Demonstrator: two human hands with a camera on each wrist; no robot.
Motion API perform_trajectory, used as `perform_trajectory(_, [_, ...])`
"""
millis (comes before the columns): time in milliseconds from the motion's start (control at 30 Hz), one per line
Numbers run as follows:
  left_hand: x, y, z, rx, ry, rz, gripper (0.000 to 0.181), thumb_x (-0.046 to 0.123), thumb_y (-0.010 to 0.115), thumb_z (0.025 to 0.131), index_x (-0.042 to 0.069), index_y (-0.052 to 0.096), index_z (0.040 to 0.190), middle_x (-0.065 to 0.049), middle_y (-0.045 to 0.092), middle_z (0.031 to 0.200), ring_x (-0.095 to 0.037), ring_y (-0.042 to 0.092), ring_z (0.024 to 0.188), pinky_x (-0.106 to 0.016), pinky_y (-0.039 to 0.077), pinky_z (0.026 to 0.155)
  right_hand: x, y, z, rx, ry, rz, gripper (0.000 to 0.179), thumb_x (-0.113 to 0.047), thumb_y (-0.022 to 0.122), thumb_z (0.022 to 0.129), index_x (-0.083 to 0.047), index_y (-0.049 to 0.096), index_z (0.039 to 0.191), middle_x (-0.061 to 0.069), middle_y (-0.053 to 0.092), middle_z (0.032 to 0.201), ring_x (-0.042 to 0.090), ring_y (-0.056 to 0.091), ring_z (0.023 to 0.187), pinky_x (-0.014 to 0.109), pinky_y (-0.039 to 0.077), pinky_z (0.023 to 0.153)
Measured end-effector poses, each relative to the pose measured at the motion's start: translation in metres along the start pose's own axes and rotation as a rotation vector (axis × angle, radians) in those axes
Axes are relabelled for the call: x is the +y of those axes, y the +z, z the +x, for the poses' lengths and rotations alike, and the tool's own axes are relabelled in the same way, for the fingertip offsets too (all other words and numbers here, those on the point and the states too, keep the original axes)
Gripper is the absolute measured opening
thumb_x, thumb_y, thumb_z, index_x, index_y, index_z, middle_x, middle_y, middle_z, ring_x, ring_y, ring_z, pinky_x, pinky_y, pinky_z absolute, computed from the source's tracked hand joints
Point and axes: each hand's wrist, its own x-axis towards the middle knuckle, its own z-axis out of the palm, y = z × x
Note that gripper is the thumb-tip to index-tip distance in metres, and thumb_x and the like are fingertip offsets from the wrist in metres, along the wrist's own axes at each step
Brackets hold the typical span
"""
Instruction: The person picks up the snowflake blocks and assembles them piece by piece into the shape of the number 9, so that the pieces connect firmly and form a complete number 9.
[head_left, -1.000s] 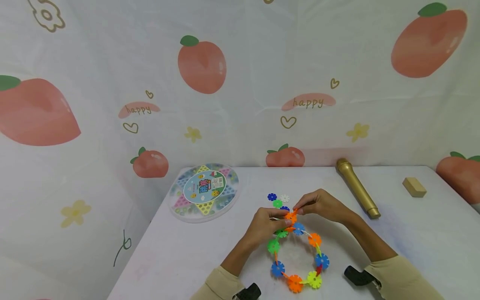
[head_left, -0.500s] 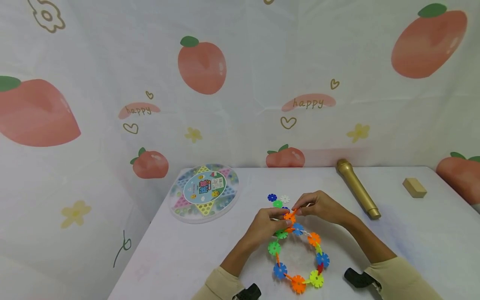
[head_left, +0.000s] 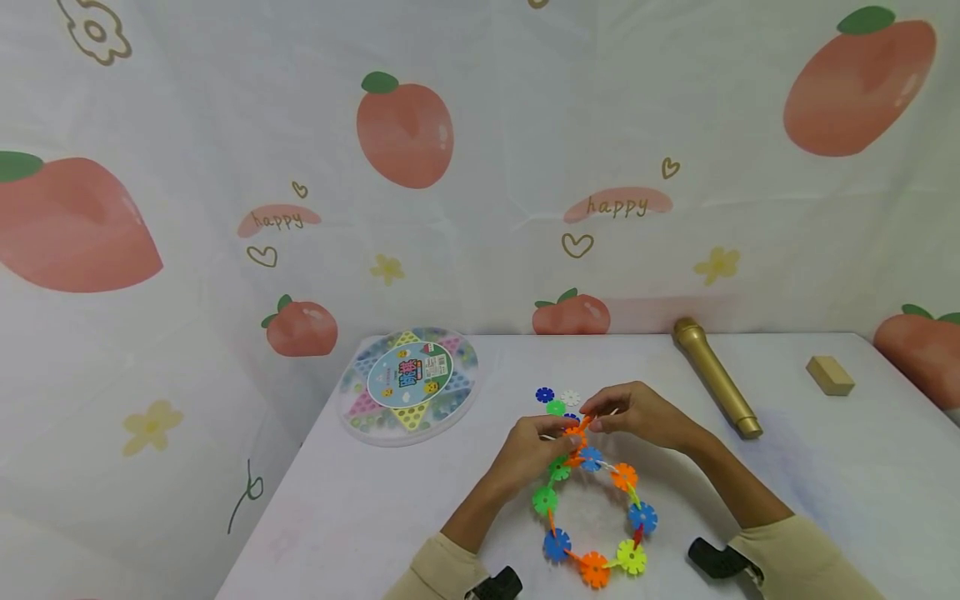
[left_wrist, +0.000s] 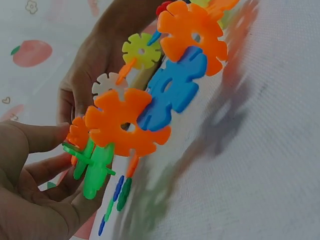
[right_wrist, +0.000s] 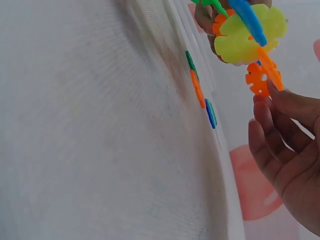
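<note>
A ring of interlocked plastic snowflake discs [head_left: 557,546], in orange, blue, green and yellow, hangs from both hands over the white table. My left hand [head_left: 522,454] pinches an orange disc at the ring's upper end between thumb and fingers. In the left wrist view, a green disc [left_wrist: 97,172] sits close by that thumb. Just right of it, my right hand [head_left: 637,412] pinches another orange disc [right_wrist: 257,80] by its edge, between thumb and fingertips. The two orange discs meet or overlap; whether their slots are joined, I cannot tell.
Several loose discs [head_left: 544,395] lie behind the hands. A round Chinese checkers set [head_left: 408,387] sits at the back left. Toward the back right are a gold microphone [head_left: 716,379] and a wooden block [head_left: 829,375]. A peach-patterned cloth [head_left: 480,167] hangs behind the table.
The ring has swung slightly, its lower discs shifting a little right and then back left. The orange disc between the hands has turned and tilted. Both hands stay nearly in place.
</note>
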Motion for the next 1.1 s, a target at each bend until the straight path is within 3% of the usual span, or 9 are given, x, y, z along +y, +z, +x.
perform_trajectory(267, [0.002, -0.002, -0.001, 0.003, 0.018, -0.062, 0.027, 0.021, 0.073, 0.101, 0.008, 0.078, 0.124, -0.007, 0.079, 0.098, -0.019, 0.075, 0.088, -0.024, 0.059, 0.076, -0.003, 0.000, 0.000, -0.006, -0.010, 0.002, 0.024, -0.012, 0.072, 0.101, -0.001, 0.075, 0.121, 0.013, 0.076, 0.112, 0.023, 0.074, 0.098, 0.030, 0.062, 0.087])
perform_trajectory(633, [0.003, -0.001, -0.001, 0.019, -0.024, -0.044, 0.028, 0.023, 0.075, 0.099, 0.010, 0.079, 0.123, -0.003, 0.079, 0.096, -0.017, 0.073, 0.087, -0.023, 0.056, 0.074, 0.001, -0.003, 0.005, 0.015, 0.001, -0.029, 0.027, -0.010, 0.071, 0.100, 0.006, 0.073, 0.122, 0.016, 0.075, 0.112, 0.023, 0.073, 0.098, 0.029, 0.063, 0.085])
perform_trajectory(900, [0.003, -0.001, 0.001, 0.024, -0.043, -0.010, 0.035, 0.033, 0.075, 0.100, 0.011, 0.078, 0.126, 0.003, 0.077, 0.100, -0.012, 0.069, 0.092, -0.026, 0.057, 0.084, 0.006, -0.010, 0.023, 0.059, 0.094, -0.102, 0.029, -0.012, 0.071, 0.100, 0.003, 0.073, 0.124, 0.016, 0.075, 0.110, 0.024, 0.071, 0.097, 0.027, 0.062, 0.081])
perform_trajectory(1100, [0.003, -0.001, 0.003, 0.040, -0.073, 0.000, 0.035, 0.036, 0.076, 0.098, 0.013, 0.079, 0.125, 0.006, 0.077, 0.101, -0.010, 0.065, 0.099, -0.027, 0.055, 0.087, 0.011, -0.012, 0.036, 0.068, 0.096, -0.174, 0.029, -0.012, 0.074, 0.098, 0.003, 0.073, 0.123, 0.008, 0.075, 0.103, 0.022, 0.069, 0.089, 0.026, 0.061, 0.076])
